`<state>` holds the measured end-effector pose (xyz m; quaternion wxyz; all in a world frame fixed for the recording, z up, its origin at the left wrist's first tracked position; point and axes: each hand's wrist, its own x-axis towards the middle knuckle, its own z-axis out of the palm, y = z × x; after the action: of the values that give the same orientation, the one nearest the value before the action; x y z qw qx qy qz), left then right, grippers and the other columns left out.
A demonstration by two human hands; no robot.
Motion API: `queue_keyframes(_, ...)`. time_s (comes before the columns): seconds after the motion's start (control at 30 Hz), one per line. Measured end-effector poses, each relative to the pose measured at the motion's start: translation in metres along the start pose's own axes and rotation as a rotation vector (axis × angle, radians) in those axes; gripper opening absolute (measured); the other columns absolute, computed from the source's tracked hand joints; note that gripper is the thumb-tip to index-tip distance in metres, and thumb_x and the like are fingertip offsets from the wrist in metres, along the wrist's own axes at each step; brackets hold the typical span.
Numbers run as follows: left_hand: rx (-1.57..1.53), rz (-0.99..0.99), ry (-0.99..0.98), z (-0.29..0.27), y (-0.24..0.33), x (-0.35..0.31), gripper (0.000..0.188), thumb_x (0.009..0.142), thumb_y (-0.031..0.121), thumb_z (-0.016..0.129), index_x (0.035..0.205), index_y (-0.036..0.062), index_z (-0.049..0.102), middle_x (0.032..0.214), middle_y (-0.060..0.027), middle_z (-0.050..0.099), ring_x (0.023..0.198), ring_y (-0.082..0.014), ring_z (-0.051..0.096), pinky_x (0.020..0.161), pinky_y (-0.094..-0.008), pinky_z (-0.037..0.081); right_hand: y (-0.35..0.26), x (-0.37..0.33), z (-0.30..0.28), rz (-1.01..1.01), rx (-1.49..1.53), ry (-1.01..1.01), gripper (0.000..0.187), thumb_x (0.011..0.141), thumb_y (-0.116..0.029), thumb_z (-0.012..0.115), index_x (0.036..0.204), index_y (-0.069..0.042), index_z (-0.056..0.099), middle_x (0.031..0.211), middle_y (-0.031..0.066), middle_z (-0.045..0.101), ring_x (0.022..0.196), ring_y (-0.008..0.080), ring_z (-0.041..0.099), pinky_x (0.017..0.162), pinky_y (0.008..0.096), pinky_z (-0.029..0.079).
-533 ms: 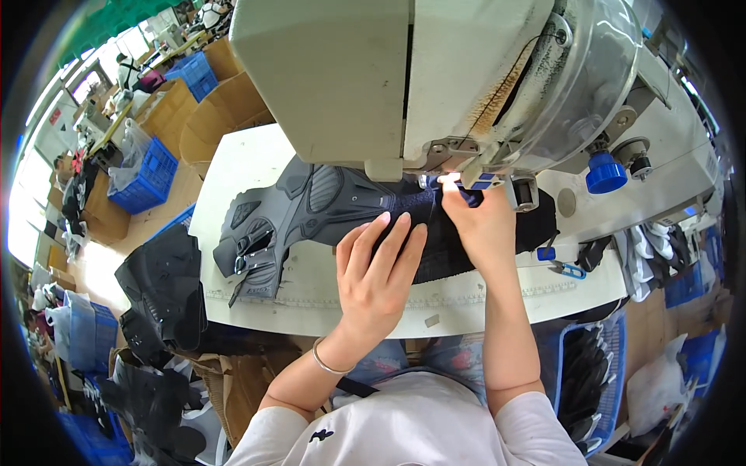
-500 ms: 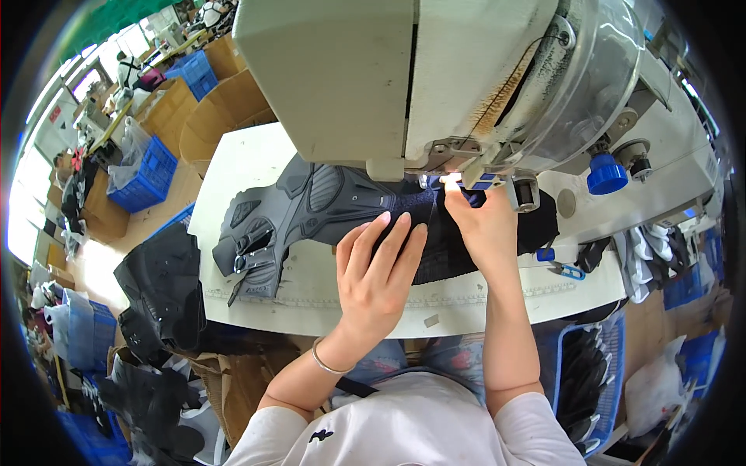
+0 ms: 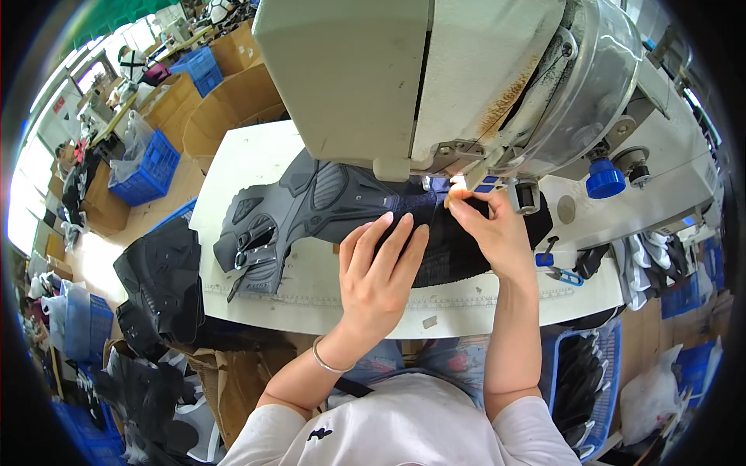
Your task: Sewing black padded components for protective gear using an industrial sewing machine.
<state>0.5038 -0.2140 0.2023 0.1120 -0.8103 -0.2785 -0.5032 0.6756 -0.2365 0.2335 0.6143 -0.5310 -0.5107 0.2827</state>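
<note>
Dark grey molded sheet material lies on the white sewing table. It runs into black ribbed fabric on the right, under the head of the sewing machine. My left hand rests on the join with its fingers outstretched and a little apart, pressing on the fabric. Close to the lit needle area, my right hand is closed, thumb and forefinger pinched together. What lies between those fingertips is too small to make out. The machine's head partly covers the work around the needle.
Blue thread snips lie at the right of the table. Black pieces hang over its left edge. A blue basket of dark pieces stands at my right. Cardboard boxes and a blue crate stand far left.
My right hand has shifted slightly right, its thumb and forefinger now pinched together beside the needle area. My left hand stays almost where it was on the fabric.
</note>
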Motion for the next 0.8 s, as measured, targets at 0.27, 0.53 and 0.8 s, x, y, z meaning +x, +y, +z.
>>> queue_keyframes(0.27, 0.0, -0.005, -0.01, -0.001, 0.001, 0.0, 0.029, 0.066, 0.003, 0.062, 0.094, 0.0056, 0.07, 0.101, -0.006, 0.065, 0.097, -0.0241, 0.059, 0.084, -0.0377, 0.046, -0.018, -0.019, -0.015, -0.056, 0.155, -0.108, 0.013, 0.079, -0.003, 0.064, 0.092, -0.001, 0.063, 0.1, 0.0099, 0.064, 0.086, 0.0118, 0.057, 0.081, 0.0271, 0.044)
queue_keyframes(0.53, -0.004, -0.056, -0.039, -0.004, 0.002, 0.003, 0.034, 0.068, 0.004, 0.062, 0.102, 0.0059, 0.068, 0.103, -0.0066, 0.065, 0.099, -0.0237, 0.059, 0.087, -0.0384, 0.045, -0.026, -0.042, 0.009, -0.222, -0.29, -0.107, 0.014, 0.071, -0.001, 0.069, 0.085, -0.005, 0.065, 0.097, 0.0075, 0.055, 0.086, 0.0169, 0.055, 0.075, 0.0278, 0.046)
queue_keyframes(0.8, -0.142, -0.057, -0.164, -0.02, -0.003, 0.01, 0.041, 0.066, -0.004, 0.059, 0.105, 0.0013, 0.066, 0.11, -0.0089, 0.063, 0.107, -0.0265, 0.057, 0.091, -0.0391, 0.045, -0.035, -0.058, 0.012, -0.259, -0.479, -0.236, 0.012, 0.072, -0.006, 0.069, 0.082, -0.008, 0.062, 0.071, 0.0035, 0.056, 0.068, 0.0153, 0.054, 0.066, 0.0305, 0.041)
